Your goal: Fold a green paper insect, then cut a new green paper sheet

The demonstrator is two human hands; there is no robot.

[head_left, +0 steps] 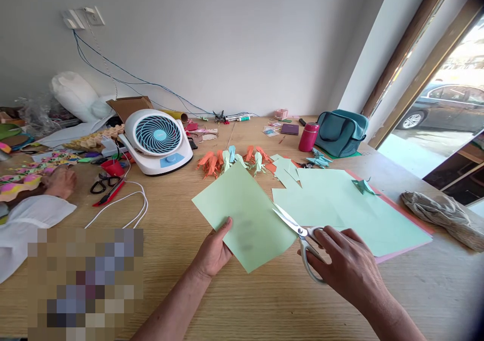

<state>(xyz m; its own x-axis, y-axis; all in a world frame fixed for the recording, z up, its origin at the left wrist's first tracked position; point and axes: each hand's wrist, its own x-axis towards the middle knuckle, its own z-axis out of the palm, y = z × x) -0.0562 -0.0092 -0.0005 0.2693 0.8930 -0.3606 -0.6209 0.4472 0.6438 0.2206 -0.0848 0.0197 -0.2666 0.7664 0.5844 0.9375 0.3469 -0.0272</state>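
Note:
A light green sheet of paper (245,210) is pinched in my left hand (214,252), thumb on top and the other fingers behind it. My right hand (346,263) grips the white handles of a pair of scissors (301,231). Their blades are parted at the right edge of the sheet. Beyond the sheet stand several folded paper figures in orange (209,163), pale green and blue. To the right lie larger pale green sheets (325,194) over red and pink ones, with cut pieces (286,172) at their far left corner.
A white fan (155,141) stands at the back left, its white cable (141,205) looping over the table. Another person's hand (62,182) rests at far left. A pink flask (309,136), teal bag (342,131) and grey cloth (442,217) are on the right.

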